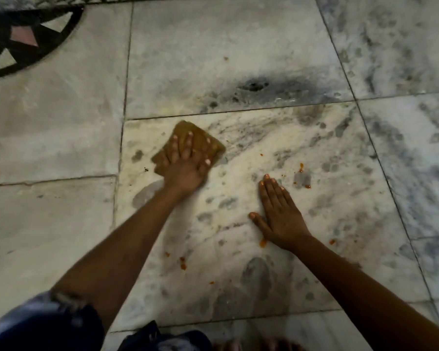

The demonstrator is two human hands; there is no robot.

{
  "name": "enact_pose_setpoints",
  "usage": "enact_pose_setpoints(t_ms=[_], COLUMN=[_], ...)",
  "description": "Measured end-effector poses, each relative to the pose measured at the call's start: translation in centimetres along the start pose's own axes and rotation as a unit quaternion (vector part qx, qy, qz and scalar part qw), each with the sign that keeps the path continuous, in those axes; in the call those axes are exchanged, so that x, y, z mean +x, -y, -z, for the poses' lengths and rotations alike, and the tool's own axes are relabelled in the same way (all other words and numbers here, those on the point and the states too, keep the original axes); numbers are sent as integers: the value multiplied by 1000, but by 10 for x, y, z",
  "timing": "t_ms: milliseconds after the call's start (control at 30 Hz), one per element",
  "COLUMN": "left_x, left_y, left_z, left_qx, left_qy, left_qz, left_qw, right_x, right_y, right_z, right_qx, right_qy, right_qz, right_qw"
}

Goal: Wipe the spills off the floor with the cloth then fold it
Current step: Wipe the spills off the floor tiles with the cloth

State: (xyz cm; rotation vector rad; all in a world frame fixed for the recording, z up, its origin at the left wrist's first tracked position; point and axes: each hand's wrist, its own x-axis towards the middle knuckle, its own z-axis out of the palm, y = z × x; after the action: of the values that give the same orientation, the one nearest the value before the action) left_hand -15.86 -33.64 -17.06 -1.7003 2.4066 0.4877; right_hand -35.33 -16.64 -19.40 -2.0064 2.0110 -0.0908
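Spreading across the whole view is a floor (238, 59) of large pale marble slabs with grey veining and thin dark joints, dimly lit; one slab carries a dark, sooty smudge (254, 86) near its lower edge. At the top left corner a black curved inlay (36, 39) with pink and white wedges is set into the stone. The person's two bare forearms reach out from the bottom of the view, with a bit of dark patterned clothing (43, 323) at the lower left. On the central slab lies the brown cloth (205, 138), flat and roughly square, turned cornerwise; the left hand (185, 168) presses down on it with fingers straight and fanned out — a spread grip, nothing curled. The right hand (280, 216) rests palm-down on bare marble well to the right of the cloth, fingers straight and close together, thumb out to the side. Small orange-red spills (301, 168) dot the slab — some beyond the right hand's fingertips, some by its wrist, and a few more between the two forearms nearer the person.
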Motion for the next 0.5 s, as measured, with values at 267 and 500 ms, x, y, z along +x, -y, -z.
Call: enact_pose_setpoints(t_ms=[267,500], left_x=[-11,64], left_y=[17,-62], left_z=[-1,14], left_qx=[51,10], left_qy=[-25,13], left_qz=[-87,-63], left_qw=[995,998], right_x=[-3,-27], right_y=[-12,-49], right_z=[11,19], right_qx=[21,11], right_qy=[-63,-65], right_qz=[-56,-168], right_qw=[996,984])
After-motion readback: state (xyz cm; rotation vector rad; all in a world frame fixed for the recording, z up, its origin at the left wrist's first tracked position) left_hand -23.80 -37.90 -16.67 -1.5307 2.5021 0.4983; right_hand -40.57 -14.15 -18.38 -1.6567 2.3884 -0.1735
